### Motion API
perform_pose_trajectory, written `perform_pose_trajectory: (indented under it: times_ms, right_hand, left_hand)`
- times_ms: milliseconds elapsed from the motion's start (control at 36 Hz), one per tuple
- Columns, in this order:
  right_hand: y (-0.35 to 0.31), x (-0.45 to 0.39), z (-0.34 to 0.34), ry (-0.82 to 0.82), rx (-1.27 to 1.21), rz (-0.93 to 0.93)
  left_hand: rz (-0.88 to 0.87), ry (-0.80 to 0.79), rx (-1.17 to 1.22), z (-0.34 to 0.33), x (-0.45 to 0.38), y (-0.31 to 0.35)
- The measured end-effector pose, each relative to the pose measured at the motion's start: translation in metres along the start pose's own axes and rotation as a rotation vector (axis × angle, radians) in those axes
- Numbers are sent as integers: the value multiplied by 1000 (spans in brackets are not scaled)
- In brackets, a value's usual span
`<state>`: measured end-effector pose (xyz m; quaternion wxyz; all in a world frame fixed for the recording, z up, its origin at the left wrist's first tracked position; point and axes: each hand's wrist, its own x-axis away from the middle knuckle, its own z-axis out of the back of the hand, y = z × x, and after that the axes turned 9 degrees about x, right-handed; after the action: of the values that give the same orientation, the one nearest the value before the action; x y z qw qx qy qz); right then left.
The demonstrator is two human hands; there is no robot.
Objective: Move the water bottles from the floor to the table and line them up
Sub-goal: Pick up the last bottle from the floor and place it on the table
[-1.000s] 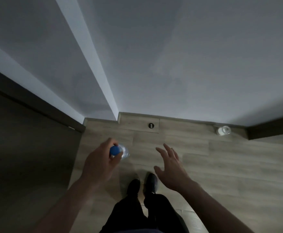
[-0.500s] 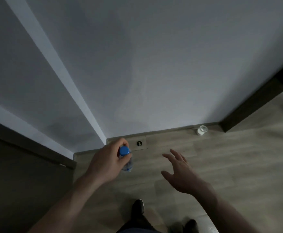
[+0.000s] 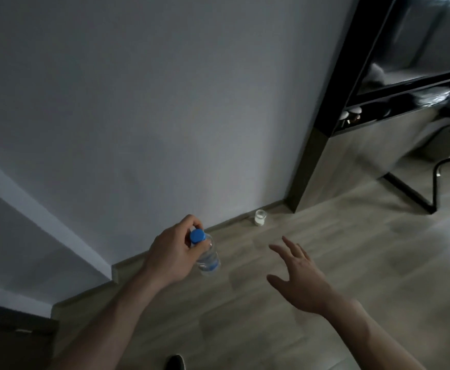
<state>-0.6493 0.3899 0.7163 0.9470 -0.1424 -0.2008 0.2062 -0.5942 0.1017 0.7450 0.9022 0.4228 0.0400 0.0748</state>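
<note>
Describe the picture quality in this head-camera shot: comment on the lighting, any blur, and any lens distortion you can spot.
Head view: dim, flat light with heavy grey shadow over the wall; motion blur smears the shelf unit and floor at right; wide-angle lens bends the baseboard; the left hand and bottle stay fairly sharp, blue cap clearest.

The room is dim and greyish, with the white wall (image 3: 165,102) evenly and softly lit and a brighter pale band running diagonally down its left part. To the right of the wall, the dark shelf unit (image 3: 395,84) is smeared by motion blur, with faint sheen on its glossy surfaces. Straight edges bow from wide-angle distortion.
</note>
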Motion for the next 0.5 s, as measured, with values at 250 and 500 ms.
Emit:
perform_pose_trajectory:
  times_ms: [250, 500]
  right_hand:
    - [133, 56, 69, 55, 22, -67]
    - [231, 74, 109, 104, -25, -147]
  left_hand:
    - [-76, -20, 70, -110, -6, 115]
    - [-155, -117, -41, -179, -49, 190]
